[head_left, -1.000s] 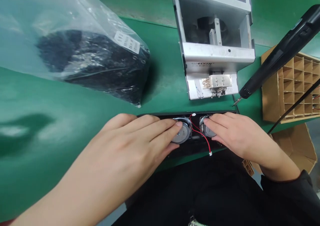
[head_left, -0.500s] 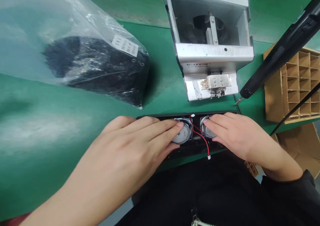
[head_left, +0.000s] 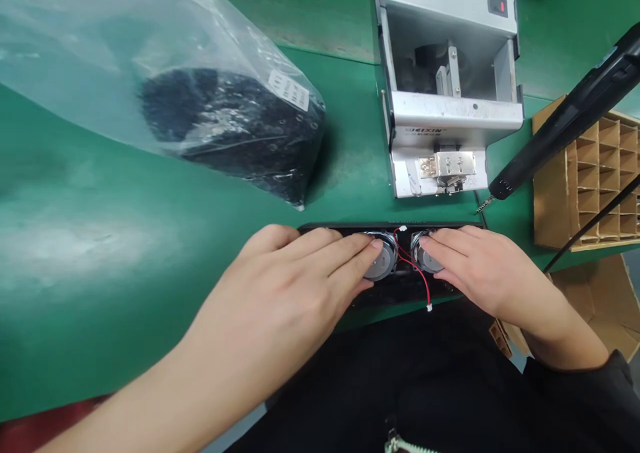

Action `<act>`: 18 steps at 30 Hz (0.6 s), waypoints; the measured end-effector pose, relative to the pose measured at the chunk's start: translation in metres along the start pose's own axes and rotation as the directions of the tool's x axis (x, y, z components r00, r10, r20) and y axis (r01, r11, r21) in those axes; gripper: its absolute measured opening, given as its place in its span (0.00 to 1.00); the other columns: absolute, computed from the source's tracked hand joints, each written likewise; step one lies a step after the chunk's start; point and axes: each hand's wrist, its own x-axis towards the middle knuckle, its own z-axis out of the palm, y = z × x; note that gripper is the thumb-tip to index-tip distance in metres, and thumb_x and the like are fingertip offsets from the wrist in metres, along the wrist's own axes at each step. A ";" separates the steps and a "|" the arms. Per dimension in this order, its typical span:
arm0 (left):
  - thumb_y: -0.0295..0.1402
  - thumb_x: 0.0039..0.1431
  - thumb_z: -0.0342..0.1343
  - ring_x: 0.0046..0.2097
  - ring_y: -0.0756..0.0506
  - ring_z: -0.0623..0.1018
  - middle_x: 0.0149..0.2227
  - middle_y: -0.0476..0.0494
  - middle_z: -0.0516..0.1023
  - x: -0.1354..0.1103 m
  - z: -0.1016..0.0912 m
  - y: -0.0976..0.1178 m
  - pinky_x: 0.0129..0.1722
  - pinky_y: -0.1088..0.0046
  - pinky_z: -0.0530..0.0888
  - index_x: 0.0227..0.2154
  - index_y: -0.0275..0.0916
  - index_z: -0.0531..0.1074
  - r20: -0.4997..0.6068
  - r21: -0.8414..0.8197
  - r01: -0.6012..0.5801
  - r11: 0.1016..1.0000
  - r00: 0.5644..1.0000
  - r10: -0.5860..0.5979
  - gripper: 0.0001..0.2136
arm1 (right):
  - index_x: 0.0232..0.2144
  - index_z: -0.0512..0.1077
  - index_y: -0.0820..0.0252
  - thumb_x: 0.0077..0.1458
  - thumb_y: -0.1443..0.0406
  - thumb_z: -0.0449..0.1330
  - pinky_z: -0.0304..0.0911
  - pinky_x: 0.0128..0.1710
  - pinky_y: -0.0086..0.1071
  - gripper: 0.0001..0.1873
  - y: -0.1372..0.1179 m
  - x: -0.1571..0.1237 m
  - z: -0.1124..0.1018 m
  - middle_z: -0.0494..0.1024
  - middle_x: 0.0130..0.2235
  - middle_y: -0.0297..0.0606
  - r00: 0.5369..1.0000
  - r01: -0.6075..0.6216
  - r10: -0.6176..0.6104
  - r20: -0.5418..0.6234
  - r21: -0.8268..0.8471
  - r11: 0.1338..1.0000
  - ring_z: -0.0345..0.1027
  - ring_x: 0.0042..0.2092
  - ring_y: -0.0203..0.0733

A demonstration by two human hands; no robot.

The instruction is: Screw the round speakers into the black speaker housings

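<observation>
A long black speaker housing (head_left: 345,228) lies across the green table close to my body. Two round speaker drivers with grey magnets sit in it. My left hand (head_left: 300,273) has its fingers pressed together on the left speaker driver (head_left: 381,263). On the right speaker driver (head_left: 429,261) rest the closed fingers of my right hand (head_left: 480,263). Red and black wires (head_left: 419,271) run between the two drivers, with a white connector (head_left: 429,307) hanging over the near edge. Another white connector (head_left: 403,229) is at the far rim. My thumbs are mostly hidden.
Behind the housing stands a silver screw feeder (head_left: 450,113). A black electric screwdriver (head_left: 560,116) slants in from the right, bit toward the housing. A plastic bag of small black parts (head_left: 240,126) lies left. At right are a divided cardboard box (head_left: 595,179) and an open carton (head_left: 600,299).
The view has shifted, so the bag, feeder and housing appear farther right. Both hands keep their hold on the drivers, with little visible movement against the housing.
</observation>
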 end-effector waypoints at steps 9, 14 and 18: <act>0.30 0.91 0.50 0.47 0.33 0.90 0.54 0.36 0.97 0.010 0.003 0.000 0.42 0.49 0.72 0.60 0.40 0.87 0.000 0.044 -0.053 0.998 0.999 0.053 0.17 | 0.73 0.81 0.69 0.86 0.63 0.64 0.90 0.56 0.49 0.23 0.008 0.003 0.001 0.95 0.64 0.55 0.999 0.044 -0.044 0.009 -0.020 0.999 0.90 0.56 0.53; 0.28 0.86 0.56 0.47 0.33 0.89 0.54 0.37 0.96 0.008 0.001 -0.003 0.45 0.50 0.73 0.60 0.43 0.87 0.029 0.043 -0.029 0.999 0.999 0.028 0.14 | 0.72 0.81 0.68 0.83 0.67 0.65 0.89 0.54 0.50 0.22 0.005 -0.004 -0.003 0.94 0.63 0.58 0.998 -0.005 0.003 -0.055 -0.047 0.999 0.90 0.55 0.55; 0.32 0.87 0.60 0.49 0.32 0.90 0.56 0.38 0.97 0.007 0.000 -0.010 0.45 0.51 0.75 0.64 0.43 0.87 0.070 -0.009 -0.043 0.999 0.997 0.044 0.14 | 0.75 0.78 0.50 0.83 0.55 0.68 0.90 0.59 0.57 0.25 0.010 -0.019 0.003 0.91 0.59 0.50 0.877 -0.116 0.181 -0.444 0.170 0.979 0.89 0.58 0.59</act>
